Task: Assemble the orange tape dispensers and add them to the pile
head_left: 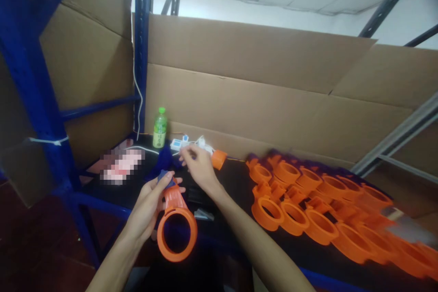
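Orange ring-ended piece [175, 200], held in the left hand [145, 205], appears at a hold-and-reach step, likely next calling for the right hand [201, 166] (its grasp unclear) alongside.

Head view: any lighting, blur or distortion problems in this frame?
Head view: white wall bright, black tabletop dark; orange tape dispensers at far right smeared, the one in the left hand clearer; pixelated patch at left hides detail; left blue upright slants, possibly wide-angle distortion.
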`<action>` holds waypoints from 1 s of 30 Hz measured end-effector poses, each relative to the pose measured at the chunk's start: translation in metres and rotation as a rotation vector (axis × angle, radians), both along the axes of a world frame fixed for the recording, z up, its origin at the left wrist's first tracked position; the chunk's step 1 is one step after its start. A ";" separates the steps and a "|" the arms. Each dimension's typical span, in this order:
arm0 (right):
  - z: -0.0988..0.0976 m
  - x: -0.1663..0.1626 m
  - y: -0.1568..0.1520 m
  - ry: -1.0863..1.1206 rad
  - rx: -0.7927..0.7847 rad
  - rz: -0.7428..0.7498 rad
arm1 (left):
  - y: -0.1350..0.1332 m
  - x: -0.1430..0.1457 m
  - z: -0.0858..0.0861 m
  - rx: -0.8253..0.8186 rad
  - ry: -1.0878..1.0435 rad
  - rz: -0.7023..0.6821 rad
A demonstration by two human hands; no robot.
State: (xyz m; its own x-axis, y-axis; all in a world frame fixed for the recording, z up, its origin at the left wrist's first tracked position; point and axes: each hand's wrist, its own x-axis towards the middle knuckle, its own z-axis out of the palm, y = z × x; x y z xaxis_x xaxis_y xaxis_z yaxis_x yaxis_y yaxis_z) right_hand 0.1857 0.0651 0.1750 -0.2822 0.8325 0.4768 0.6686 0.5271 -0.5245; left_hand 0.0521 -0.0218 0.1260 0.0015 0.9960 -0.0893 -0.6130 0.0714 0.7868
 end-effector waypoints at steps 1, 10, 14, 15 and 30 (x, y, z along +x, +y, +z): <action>-0.001 -0.010 0.015 -0.031 -0.025 -0.021 | 0.001 -0.001 0.000 0.017 -0.004 0.006; -0.024 -0.059 0.071 -0.274 -0.162 -0.122 | -0.005 -0.010 0.009 0.064 -0.057 0.039; -0.024 -0.062 0.070 -0.309 -0.143 -0.121 | -0.006 -0.011 0.010 0.076 -0.088 0.053; -0.022 -0.062 0.069 -0.309 -0.129 -0.121 | -0.005 -0.012 0.010 0.077 -0.095 0.061; 0.040 0.023 -0.051 0.007 0.262 0.252 | -0.001 -0.011 0.005 0.189 -0.206 0.212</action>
State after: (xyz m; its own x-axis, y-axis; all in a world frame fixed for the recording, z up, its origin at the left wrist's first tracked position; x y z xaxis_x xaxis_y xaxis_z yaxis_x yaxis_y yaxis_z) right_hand 0.2092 0.0140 0.2154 -0.4586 0.5866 0.6675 0.4975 0.7919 -0.3541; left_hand 0.0408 -0.0230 0.1315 -0.2087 0.9749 0.0773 -0.7459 -0.2098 0.6322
